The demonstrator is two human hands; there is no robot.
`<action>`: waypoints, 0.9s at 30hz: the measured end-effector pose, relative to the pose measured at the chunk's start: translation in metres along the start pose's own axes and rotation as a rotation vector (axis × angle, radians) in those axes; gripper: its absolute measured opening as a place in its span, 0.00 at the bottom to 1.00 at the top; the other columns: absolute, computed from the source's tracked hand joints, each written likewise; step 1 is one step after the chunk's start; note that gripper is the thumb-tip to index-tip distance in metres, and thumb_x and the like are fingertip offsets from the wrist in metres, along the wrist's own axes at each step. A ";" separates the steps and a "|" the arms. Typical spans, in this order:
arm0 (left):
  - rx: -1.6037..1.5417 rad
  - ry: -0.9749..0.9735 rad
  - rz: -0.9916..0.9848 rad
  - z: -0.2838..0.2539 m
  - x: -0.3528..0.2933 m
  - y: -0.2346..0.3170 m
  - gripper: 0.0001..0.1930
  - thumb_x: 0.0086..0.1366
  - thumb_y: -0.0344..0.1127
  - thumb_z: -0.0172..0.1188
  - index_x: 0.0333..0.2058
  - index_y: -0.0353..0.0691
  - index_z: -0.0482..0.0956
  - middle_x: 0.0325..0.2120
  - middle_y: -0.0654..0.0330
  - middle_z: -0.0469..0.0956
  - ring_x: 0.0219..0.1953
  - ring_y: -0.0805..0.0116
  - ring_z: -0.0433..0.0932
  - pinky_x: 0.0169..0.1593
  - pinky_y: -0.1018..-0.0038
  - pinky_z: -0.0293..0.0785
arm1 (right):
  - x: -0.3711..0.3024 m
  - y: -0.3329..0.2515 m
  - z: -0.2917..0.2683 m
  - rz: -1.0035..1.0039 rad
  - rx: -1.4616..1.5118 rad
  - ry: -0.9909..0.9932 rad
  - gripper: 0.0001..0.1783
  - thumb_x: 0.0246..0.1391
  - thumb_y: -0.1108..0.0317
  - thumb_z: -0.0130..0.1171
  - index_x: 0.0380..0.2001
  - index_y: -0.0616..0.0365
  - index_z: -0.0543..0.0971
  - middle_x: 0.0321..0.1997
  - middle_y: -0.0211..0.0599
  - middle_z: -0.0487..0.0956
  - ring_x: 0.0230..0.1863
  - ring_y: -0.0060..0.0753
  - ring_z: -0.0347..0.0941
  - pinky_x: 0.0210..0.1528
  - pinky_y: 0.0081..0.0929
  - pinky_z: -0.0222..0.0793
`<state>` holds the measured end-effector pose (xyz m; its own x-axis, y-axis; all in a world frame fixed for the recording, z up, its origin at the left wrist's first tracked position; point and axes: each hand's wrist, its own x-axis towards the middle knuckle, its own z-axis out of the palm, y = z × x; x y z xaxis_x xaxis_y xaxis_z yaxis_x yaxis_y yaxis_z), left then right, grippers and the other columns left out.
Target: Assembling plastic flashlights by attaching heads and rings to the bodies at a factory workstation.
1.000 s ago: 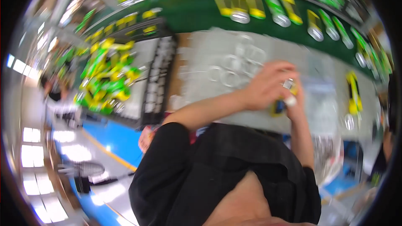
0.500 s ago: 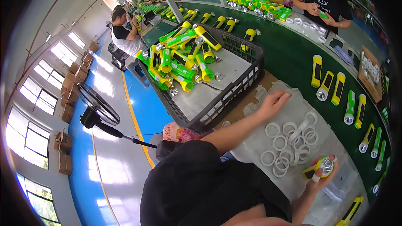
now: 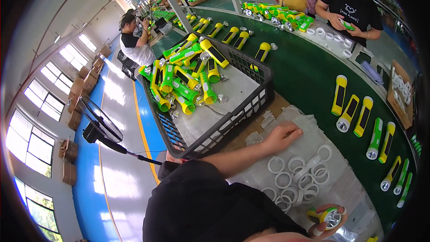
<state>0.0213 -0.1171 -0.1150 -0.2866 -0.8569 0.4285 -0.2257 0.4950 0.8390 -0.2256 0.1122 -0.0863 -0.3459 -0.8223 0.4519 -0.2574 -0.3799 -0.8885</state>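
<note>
My right hand (image 3: 342, 212) grips a yellow-and-green flashlight (image 3: 332, 219), its round silver reflector end facing up. My left hand (image 3: 283, 136) is over the pale sheet-covered bench (image 3: 298, 115), between the black crate and the rings. Its fingers are loosely curled together and no object shows in them. Several white plastic rings (image 3: 282, 179) lie in a loose, overlapping group on the bench, between my left forearm and the flashlight.
A black plastic crate (image 3: 264, 101) holds a pile of flashlights. Beyond the bench, more flashlights (image 3: 351, 114) lie in a row on a green conveyor belt (image 3: 309, 85). Two people work across it. A cardboard box of white parts (image 3: 398, 96) is at right; a fan (image 3: 101, 121) stands left.
My view has shifted, so the bench and rings sit lower in the picture. My left hand's fingers look more curled. The flashlight stays in my right hand.
</note>
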 end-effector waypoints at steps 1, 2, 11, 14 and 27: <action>0.024 -0.004 0.021 -0.001 0.000 0.002 0.11 0.66 0.36 0.58 0.33 0.32 0.79 0.26 0.53 0.76 0.30 0.61 0.75 0.35 0.67 0.70 | 0.000 -0.001 -0.002 -0.023 -0.004 -0.030 0.40 0.57 0.38 0.52 0.59 0.57 0.57 0.28 0.44 0.74 0.27 0.28 0.69 0.35 0.23 0.63; 0.030 -0.007 0.015 -0.002 0.000 0.000 0.11 0.66 0.36 0.58 0.33 0.32 0.79 0.26 0.53 0.76 0.30 0.61 0.75 0.35 0.67 0.70 | 0.002 0.002 -0.001 -0.038 -0.003 -0.063 0.40 0.56 0.39 0.54 0.59 0.57 0.57 0.29 0.45 0.74 0.27 0.29 0.70 0.35 0.24 0.64; 0.089 -0.116 0.015 -0.004 0.003 0.005 0.09 0.66 0.34 0.59 0.36 0.33 0.80 0.35 0.55 0.79 0.40 0.59 0.77 0.43 0.68 0.73 | 0.011 0.034 -0.010 -0.183 0.083 -0.196 0.40 0.50 0.39 0.61 0.52 0.59 0.59 0.28 0.47 0.76 0.26 0.30 0.71 0.33 0.24 0.66; 0.121 -0.114 0.036 -0.005 0.003 0.007 0.08 0.65 0.34 0.60 0.35 0.34 0.81 0.35 0.55 0.79 0.41 0.59 0.77 0.45 0.68 0.73 | 0.018 0.038 -0.012 -0.267 0.084 -0.250 0.40 0.48 0.38 0.62 0.49 0.60 0.61 0.28 0.47 0.77 0.26 0.31 0.72 0.33 0.24 0.66; 0.125 -0.131 0.043 -0.006 0.001 0.007 0.06 0.63 0.32 0.61 0.35 0.35 0.81 0.36 0.56 0.78 0.41 0.59 0.76 0.45 0.68 0.72 | 0.061 0.044 -0.014 -0.674 0.105 -0.501 0.39 0.40 0.37 0.69 0.35 0.63 0.67 0.27 0.48 0.79 0.25 0.32 0.74 0.31 0.25 0.68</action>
<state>0.0252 -0.1154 -0.1069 -0.4151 -0.8126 0.4090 -0.3226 0.5519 0.7690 -0.2706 0.0516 -0.0964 0.2987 -0.4872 0.8206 -0.1715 -0.8733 -0.4560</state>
